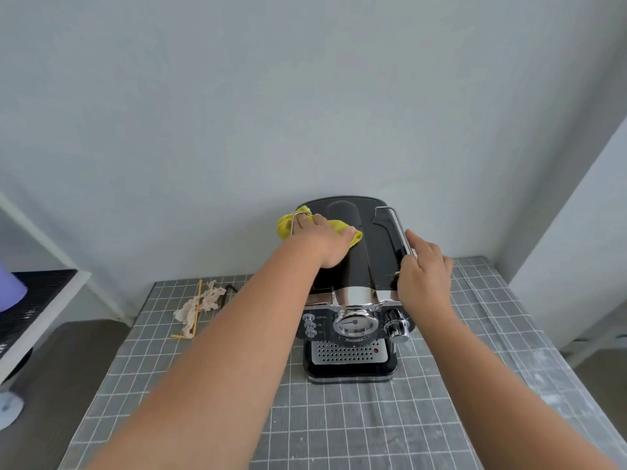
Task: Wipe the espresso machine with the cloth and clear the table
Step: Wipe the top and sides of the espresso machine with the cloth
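A black and chrome espresso machine (353, 300) stands on the grey checked table (339, 418), its front facing me. My left hand (324, 240) presses a yellow cloth (284, 225) flat on the left part of the machine's black top, fingers stretched over it. My right hand (424, 269) rests against the machine's right side, thumb and fingers around the chrome rail (397, 225) on the top edge. Most of the cloth is hidden beneath my left hand.
A crumpled beige tissue (200, 305) with yellow sticks (197, 308) and a thin black item (228, 293) lie on the table's far left. A white shelf with a black mat (30, 300) and a purple object (10, 288) stands to the left. Grey wall behind.
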Action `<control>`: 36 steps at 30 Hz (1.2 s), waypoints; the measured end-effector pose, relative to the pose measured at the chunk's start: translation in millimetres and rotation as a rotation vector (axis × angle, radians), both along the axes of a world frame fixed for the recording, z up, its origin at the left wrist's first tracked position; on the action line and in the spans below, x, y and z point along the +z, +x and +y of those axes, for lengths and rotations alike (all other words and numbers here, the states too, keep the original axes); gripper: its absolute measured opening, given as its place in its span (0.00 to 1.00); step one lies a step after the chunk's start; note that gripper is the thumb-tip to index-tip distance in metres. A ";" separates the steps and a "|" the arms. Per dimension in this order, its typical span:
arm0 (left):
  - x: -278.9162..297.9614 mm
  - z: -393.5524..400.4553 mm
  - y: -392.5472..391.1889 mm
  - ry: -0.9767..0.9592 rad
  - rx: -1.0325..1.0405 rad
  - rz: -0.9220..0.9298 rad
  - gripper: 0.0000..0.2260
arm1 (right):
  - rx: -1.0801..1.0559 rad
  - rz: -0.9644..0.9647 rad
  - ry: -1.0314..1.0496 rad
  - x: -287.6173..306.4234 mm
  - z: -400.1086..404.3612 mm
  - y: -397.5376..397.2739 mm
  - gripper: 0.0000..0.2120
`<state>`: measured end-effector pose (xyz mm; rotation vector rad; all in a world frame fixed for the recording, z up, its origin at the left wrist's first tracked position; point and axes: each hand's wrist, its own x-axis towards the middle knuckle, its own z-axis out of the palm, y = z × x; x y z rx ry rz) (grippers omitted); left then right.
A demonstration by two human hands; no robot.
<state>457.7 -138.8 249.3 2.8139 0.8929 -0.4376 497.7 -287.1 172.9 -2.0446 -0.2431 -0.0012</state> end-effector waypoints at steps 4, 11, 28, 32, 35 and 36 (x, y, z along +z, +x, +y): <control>-0.4 -2.3 -4.5 -0.044 -0.006 0.021 0.35 | -0.002 0.008 0.020 -1.7 2.4 -2.0 0.27; -5.4 -7.0 -51.6 -0.115 -0.361 0.067 0.35 | 0.003 -0.015 -0.014 -1.2 -1.2 -0.3 0.26; -9.6 -25.4 -13.0 -0.137 -0.460 -0.015 0.32 | 0.007 -0.036 -0.024 -4.6 -1.2 1.5 0.25; 5.3 -6.0 -14.0 -0.276 -0.467 0.014 0.31 | 0.013 -0.038 -0.032 -4.1 -1.8 2.2 0.25; 5.7 -7.1 -11.1 -0.217 -0.509 0.027 0.35 | 0.009 -0.039 -0.016 -5.7 -1.7 3.7 0.25; 2.8 -12.0 -9.0 -0.184 -0.516 0.026 0.37 | 0.006 -0.041 -0.012 -6.2 -1.7 4.1 0.25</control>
